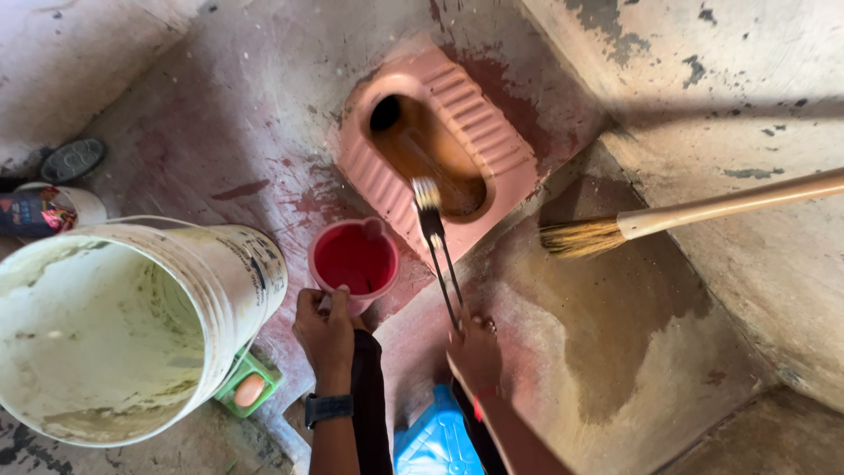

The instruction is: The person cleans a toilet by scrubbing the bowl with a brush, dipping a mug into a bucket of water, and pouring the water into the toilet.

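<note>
My left hand [323, 332] grips the handle of a pink mug [353, 259] that stands on the floor beside a pink squat toilet pan [479, 114]. A dark watch sits on that wrist. In my right hand [476, 354] is the dark looped handle of a toilet brush [432, 220]. The brush's pale bristle head reaches over the brown-stained bowl of the pan.
A large white bucket [237, 264] stands at the left, with a green soap dish [251, 387] under its edge. A broom [668, 215] leans against the right wall. A blue plastic object [435, 440] lies below my hands. A small tub [53, 209] and round drain cover [72, 159] sit far left.
</note>
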